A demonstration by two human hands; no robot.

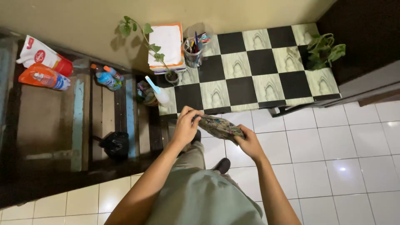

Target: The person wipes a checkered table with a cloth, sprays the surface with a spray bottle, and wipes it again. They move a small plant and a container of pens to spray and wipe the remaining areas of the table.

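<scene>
Both hands grip a patterned pouch (pixel 220 126) at opposite ends: the left hand (pixel 185 125) pinches its top edge, the right hand (pixel 249 143) supports its far end, keeping it level above the floor (pixel 333 158) just off the checkered worktop (pixel 258 66).

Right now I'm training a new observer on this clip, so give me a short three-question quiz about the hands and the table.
1. True or false: both hands grip the patterned pouch.
2. Which stands on the checkered table? A) cup of pens B) black bag C) orange refill pack
3. What does the spray bottle lean against?

Key: 1 true: left hand, right hand. 2 A, the cup of pens. 3 Cannot tell; it is at the table's left edge.
</scene>
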